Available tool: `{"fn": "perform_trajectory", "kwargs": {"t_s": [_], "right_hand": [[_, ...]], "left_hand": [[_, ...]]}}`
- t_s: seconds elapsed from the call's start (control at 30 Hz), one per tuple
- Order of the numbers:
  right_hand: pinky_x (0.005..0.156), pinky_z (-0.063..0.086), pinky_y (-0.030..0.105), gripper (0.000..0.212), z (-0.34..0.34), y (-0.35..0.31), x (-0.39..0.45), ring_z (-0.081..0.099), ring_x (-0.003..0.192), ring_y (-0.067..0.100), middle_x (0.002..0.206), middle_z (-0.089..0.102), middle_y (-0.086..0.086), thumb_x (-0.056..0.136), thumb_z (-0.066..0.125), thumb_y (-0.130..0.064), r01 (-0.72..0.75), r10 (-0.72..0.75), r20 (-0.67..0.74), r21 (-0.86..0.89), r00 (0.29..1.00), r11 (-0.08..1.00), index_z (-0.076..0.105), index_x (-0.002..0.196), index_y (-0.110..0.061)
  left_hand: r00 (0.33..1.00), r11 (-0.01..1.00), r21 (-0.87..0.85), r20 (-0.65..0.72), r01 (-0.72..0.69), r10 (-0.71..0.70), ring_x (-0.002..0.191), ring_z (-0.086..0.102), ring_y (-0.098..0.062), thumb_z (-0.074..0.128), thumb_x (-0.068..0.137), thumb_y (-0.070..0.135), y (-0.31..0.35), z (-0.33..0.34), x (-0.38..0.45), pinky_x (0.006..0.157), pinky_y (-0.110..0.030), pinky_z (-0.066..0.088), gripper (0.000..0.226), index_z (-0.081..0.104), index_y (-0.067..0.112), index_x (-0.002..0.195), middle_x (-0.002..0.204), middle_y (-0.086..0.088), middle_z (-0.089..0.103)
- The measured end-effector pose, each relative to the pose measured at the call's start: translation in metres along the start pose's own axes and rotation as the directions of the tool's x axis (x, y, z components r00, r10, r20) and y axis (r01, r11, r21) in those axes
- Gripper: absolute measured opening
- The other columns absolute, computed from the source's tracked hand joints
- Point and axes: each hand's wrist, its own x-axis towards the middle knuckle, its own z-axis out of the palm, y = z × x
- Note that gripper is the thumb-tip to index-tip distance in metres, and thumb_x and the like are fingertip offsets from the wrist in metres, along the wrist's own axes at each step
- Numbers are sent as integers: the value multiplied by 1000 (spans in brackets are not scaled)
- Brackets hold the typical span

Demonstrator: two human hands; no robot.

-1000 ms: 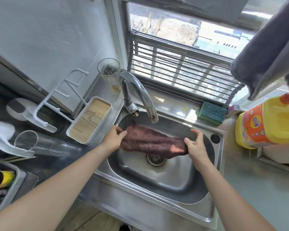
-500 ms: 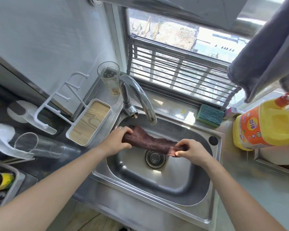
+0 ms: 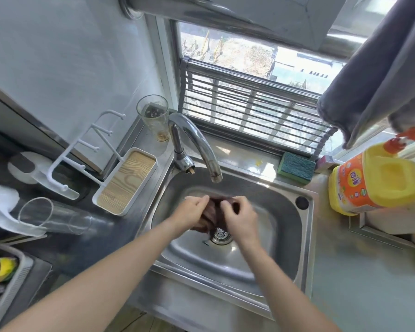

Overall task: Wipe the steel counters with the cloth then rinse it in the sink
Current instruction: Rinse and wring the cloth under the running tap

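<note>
From the head camera you have one dark maroon terry cloth [image 3: 212, 213], bunched into a wad between your two hands over the one stainless steel sink basin [image 3: 280, 219]. Your left hand [image 3: 191, 213] is clenched on the wad's left side and your right hand [image 3: 241, 218] on its right, fingers curled into the fabric, knuckles nearly meeting. The wad hangs just above the round perforated drain strainer [image 3: 222, 234] and below the spout of the single curved chrome tap [image 3: 197, 142]. Around the basin you can count two clear drinking glasses: one upright [image 3: 153, 119] behind the tap, one lying on its side [image 3: 50, 218] at the left. One green scouring sponge [image 3: 296, 167] sits on the back ledge, and one yellow detergent jug [image 3: 374, 180] stands by the right rim. The basin floor toward you is bare, with free room on both sides of your forearms
</note>
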Motion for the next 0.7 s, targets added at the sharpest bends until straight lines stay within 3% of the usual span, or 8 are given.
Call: {"fn": "perform_trajectory", "kwargs": {"t_s": [0.1,0.17,0.27,0.33,0.43,0.5,0.6,0.7], "right_hand": [[99,45,29,42,33,-6,-29,59,110,16,116,70,1,80,51,-22,235,-192,285,-122,939,964,74,114,-15],[103,47,23,48,31,-1,-28,63,112,11,117,74,-2,78,46,-14,223,-189,305,-81,933,971,79,112,-13],[72,65,35,37,16,7,-13,77,81,26,84,79,10,86,43,1,-106,83,128,179,988,978,78,83,-10],[76,62,38,32,2,13,0,73,86,24,92,73,3,83,48,0,2,1,-44,59,999,998,70,90,-22],[108,41,25,66,-11,16,15,46,133,9,140,47,-7,82,60,-3,188,-155,262,-106,952,976,54,136,-41],[121,26,31,68,-19,13,26,26,149,10,156,34,-6,82,72,-13,238,-119,483,-193,868,952,51,142,-38],[100,45,34,18,-32,5,39,59,119,16,123,66,-2,83,80,-24,245,-42,559,-295,828,923,71,98,-19],[81,53,31,4,-34,-5,33,68,87,12,88,74,-1,91,76,-20,38,-106,522,139,847,990,75,95,-20]], "left_hand": [[972,904,-360,122,232,-201,92,74,-26,61,86,66,3,12,3,80,-36,60,58,76,11,95,95,-10,77],[982,906,-378,67,190,-178,89,71,-26,71,86,49,-4,7,6,84,-40,57,36,75,13,91,92,-9,76],[994,994,-102,-102,29,-39,84,71,-32,68,77,48,-16,-10,8,83,-51,59,28,73,21,82,78,-7,74],[986,978,146,-51,-150,159,83,69,-25,68,86,44,-16,-18,5,79,-42,55,26,72,18,83,76,-2,73],[905,855,294,144,-426,401,78,65,-16,73,89,34,-10,-26,-2,78,-36,50,17,73,17,87,76,2,72],[825,753,337,236,-565,514,69,60,-13,77,85,33,-9,-32,-2,70,-35,47,20,71,15,79,71,3,67],[819,737,362,182,-571,544,67,60,-9,79,82,34,-10,-42,0,66,-30,46,20,75,15,82,71,3,68],[963,958,-91,-18,-271,270,71,65,-13,79,85,30,-4,-43,-3,68,-30,50,17,78,13,90,76,-2,73]]}}
